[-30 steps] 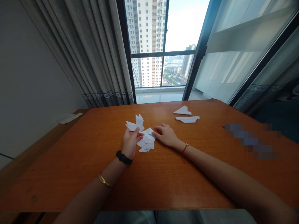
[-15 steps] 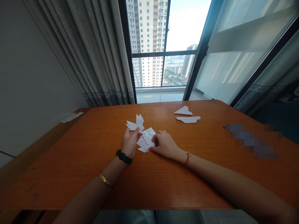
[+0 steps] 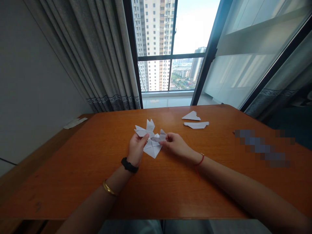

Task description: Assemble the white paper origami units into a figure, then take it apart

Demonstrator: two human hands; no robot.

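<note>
My left hand (image 3: 136,147), with a black band at the wrist, pinches a white folded-paper piece (image 3: 145,131) with several sharp points, thumb on top. Between the fingers of my right hand (image 3: 177,147) is a flap of white folded paper (image 3: 162,135), tilted up off the table. Just below and between both hands shows a flat paper piece (image 3: 152,150) with diagonal creases, one corner toward me. Whether these paper parts are joined to one another I cannot tell; the fingers and overlapping folds hide where they meet.
On the brown wooden table (image 3: 97,182), two cut white paper pieces lie beyond my right hand: a triangular one (image 3: 191,115) and a long strip (image 3: 196,125). A blurred-out object (image 3: 258,144) lies at the right. Another pale paper (image 3: 75,123) rests on the left ledge.
My right hand has moved up and now lifts a small paper part from near the square's lower edge. The left hand's pointed paper has shifted slightly right, over the creased piece.
</note>
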